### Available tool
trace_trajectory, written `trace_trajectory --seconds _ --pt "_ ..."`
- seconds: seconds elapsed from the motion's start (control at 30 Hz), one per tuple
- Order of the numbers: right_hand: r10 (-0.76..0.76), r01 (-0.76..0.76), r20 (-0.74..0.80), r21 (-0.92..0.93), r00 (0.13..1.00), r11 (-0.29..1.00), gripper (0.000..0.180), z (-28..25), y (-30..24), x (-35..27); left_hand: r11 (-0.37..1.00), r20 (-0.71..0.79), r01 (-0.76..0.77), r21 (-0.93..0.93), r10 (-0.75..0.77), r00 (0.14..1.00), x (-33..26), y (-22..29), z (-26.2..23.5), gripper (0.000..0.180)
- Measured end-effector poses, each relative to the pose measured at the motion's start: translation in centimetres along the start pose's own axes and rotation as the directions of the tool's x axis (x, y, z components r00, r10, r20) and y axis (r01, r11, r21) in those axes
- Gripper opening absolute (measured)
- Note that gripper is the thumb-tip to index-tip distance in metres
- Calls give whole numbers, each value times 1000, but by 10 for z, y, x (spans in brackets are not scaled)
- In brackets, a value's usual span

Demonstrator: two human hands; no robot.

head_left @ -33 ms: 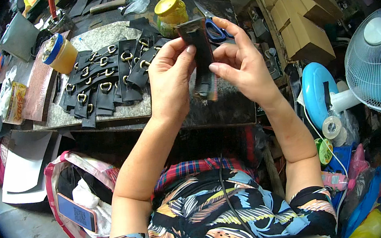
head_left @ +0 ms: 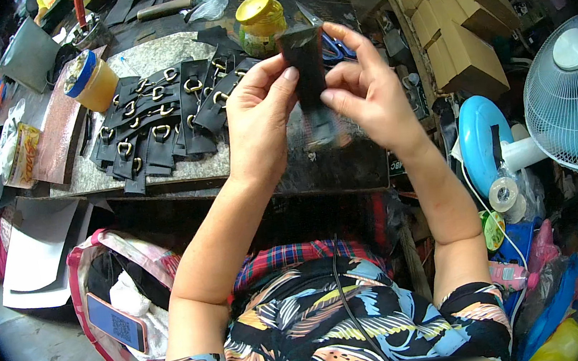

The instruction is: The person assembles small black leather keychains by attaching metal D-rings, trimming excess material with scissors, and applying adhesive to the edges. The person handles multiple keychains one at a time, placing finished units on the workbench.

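Note:
Over the table's near edge I hold up a flat black strip, leather-like, its lower end smeared by motion. My left hand pinches its left edge, thumb in front. At the right edge, my right hand grips it with thumb and fingers, the index finger reaching its top corner. Behind the strip, blue-handled scissors are partly hidden. To the left of my hands lie several black strap pieces fitted with brass-coloured D-rings, on a pale speckled slab. A jar with a yellow lid stands just beyond the strip.
A blue-rimmed tub of amber stuff stands left on the table. Farther back lie a wooden-handled tool and a clear bag. Cardboard boxes and a fan flank my right side; a bag with a phone is lower left.
The black strip has turned so its broad face shows more, and its top has shifted slightly right. My right hand has moved a little to the right with it.

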State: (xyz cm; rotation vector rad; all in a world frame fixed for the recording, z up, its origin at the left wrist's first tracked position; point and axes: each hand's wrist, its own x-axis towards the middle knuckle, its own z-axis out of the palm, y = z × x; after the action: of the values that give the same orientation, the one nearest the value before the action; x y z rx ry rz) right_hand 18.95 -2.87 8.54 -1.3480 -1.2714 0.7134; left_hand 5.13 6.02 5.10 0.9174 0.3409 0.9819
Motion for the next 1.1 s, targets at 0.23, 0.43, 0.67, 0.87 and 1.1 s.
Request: trace_trajectory --seconds 0.23,0.43,0.67,0.87,1.1 --pt "-81 -24 -157 -574 984 819 71 -107 68 136 658 224 -483 578 442 869 -20 6 -12 38" --pt "104 -209 -220 -538 970 817 73 -130 135 204 100 631 -730 676 434 643 -37 -5 -21 48" --pt "216 -358 -297 -604 930 712 80 -114 115 173 187 602 -721 667 434 670 -41 -12 -23 38" --pt "17 -52 -56 -730 998 682 76 -71 136 194 202 604 -726 657 434 668 -39 -5 -16 36" --pt "67 9 84 -680 994 734 62 -68 103 200 -107 677 -702 704 399 618 11 48 -25 28"
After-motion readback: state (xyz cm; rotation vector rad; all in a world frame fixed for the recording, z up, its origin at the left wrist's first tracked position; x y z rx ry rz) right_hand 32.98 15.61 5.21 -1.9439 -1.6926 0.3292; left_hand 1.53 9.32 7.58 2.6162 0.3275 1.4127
